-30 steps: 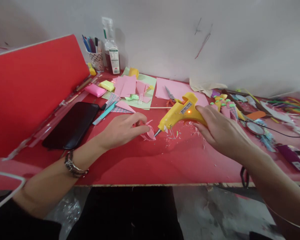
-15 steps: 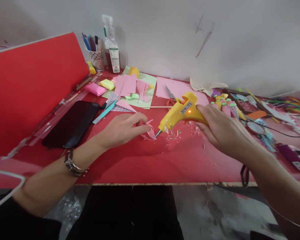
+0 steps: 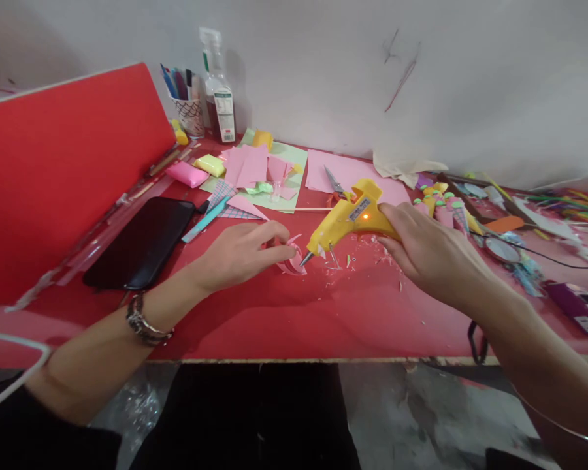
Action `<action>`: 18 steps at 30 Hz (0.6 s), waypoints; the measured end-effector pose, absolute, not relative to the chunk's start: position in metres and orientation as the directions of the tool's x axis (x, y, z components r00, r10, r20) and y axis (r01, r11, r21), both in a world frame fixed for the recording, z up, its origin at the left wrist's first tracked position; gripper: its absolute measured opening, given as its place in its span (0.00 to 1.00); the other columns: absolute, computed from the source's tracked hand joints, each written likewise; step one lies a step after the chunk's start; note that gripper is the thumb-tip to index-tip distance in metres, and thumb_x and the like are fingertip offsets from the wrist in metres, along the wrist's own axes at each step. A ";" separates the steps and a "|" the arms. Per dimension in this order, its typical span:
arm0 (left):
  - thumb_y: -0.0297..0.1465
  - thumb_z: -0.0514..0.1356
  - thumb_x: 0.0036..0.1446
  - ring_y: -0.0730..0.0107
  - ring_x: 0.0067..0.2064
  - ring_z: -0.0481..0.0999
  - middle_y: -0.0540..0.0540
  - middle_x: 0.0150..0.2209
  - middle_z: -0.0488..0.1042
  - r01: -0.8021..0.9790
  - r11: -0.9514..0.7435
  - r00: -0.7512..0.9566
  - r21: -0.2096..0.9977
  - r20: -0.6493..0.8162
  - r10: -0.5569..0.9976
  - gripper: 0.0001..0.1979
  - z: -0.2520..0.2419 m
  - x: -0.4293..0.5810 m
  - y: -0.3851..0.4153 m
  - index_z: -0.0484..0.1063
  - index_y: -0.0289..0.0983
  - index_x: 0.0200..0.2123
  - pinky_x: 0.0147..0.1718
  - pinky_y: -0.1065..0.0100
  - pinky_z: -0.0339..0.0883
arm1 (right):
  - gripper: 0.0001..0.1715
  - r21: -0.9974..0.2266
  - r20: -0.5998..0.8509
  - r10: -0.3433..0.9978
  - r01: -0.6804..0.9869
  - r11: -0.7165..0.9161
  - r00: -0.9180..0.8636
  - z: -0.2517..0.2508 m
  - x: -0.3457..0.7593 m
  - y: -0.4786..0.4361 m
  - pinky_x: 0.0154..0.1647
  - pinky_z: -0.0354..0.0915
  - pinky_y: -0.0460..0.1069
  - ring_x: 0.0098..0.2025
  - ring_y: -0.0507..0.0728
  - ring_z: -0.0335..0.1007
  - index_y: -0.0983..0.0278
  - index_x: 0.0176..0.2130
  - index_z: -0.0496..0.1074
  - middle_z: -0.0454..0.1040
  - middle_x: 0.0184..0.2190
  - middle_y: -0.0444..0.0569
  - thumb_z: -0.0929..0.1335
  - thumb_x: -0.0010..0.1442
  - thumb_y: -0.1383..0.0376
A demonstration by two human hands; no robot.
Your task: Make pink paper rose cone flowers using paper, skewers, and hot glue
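Observation:
My right hand [image 3: 414,245] grips the handle of a yellow glue gun [image 3: 345,222], its orange light lit. The gun slants down to the left, and its metal nozzle meets the edge of a curled piece of pink paper [image 3: 298,264]. On the paper's left side my left hand [image 3: 247,254] pinches it between thumb and fingers, low over the red tabletop [image 3: 294,326]. Part of the paper is hidden behind those fingers. Just beyond lie a pink and checked paper cone [image 3: 242,205] and a light-blue cutter [image 3: 206,219].
A black phone [image 3: 140,241] lies at left beside a standing red board [image 3: 73,176]. Scissors [image 3: 333,179], pink sheets [image 3: 318,170] and a bottle [image 3: 220,98] sit toward the wall. Small paper cones [image 3: 441,205] and a purple object [image 3: 573,307] are at right.
The glue gun has shifted slightly left with my right hand, its nozzle moving along the edge of the pink paper. My left hand has hardly moved.

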State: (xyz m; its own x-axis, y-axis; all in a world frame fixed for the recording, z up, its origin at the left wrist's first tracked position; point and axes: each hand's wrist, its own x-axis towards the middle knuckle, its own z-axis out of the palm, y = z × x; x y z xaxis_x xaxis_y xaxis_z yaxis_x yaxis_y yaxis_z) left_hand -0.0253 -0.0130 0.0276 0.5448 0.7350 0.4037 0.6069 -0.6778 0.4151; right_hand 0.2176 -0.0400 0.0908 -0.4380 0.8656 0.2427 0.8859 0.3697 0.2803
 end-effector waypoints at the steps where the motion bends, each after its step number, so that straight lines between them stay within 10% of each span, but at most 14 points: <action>1: 0.37 0.46 0.55 0.77 0.26 0.68 0.51 0.25 0.72 0.597 -0.694 0.556 0.403 0.415 0.720 0.15 0.027 -0.026 -0.013 0.68 0.37 0.27 0.26 0.73 0.59 | 0.17 0.285 0.241 0.867 0.886 0.366 -0.436 0.091 0.217 -0.039 0.19 0.50 0.46 0.30 0.55 0.63 0.67 0.47 0.60 0.67 0.34 0.52 0.57 0.59 0.63; 6: 0.35 0.46 0.57 0.77 0.25 0.69 0.51 0.25 0.71 0.600 -0.740 0.569 0.304 0.488 0.662 0.15 0.023 -0.027 -0.012 0.69 0.37 0.28 0.25 0.74 0.59 | 0.20 0.292 0.272 0.857 0.886 0.361 -0.438 0.087 0.214 -0.035 0.21 0.53 0.46 0.31 0.56 0.64 0.68 0.49 0.59 0.67 0.35 0.53 0.56 0.59 0.60; 12: 0.26 0.45 0.59 0.75 0.30 0.70 0.48 0.30 0.71 0.548 -0.829 0.666 -0.110 0.657 0.353 0.12 0.016 -0.031 -0.006 0.68 0.37 0.32 0.26 0.74 0.60 | 0.29 0.178 0.412 0.856 0.949 0.260 -0.312 0.070 0.243 -0.028 0.28 0.62 0.51 0.37 0.61 0.66 0.67 0.50 0.58 0.67 0.38 0.56 0.59 0.56 0.51; 18: 0.26 0.46 0.59 0.74 0.29 0.68 0.48 0.30 0.68 0.482 -0.876 0.655 0.026 0.653 0.380 0.09 0.015 -0.033 -0.007 0.65 0.36 0.33 0.25 0.73 0.61 | 0.20 -0.035 0.529 0.844 0.991 0.129 -0.091 0.026 0.308 -0.029 0.35 0.63 0.56 0.35 0.62 0.65 0.64 0.41 0.63 0.67 0.30 0.55 0.52 0.60 0.55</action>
State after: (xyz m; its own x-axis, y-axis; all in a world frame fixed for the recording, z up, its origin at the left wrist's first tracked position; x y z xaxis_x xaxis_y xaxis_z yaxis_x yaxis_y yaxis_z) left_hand -0.0329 -0.0070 0.0149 0.6548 0.3801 0.6532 0.4822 -0.8757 0.0262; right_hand 0.3083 -0.0292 0.0262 -0.0911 0.8440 0.5285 0.9910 0.1290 -0.0353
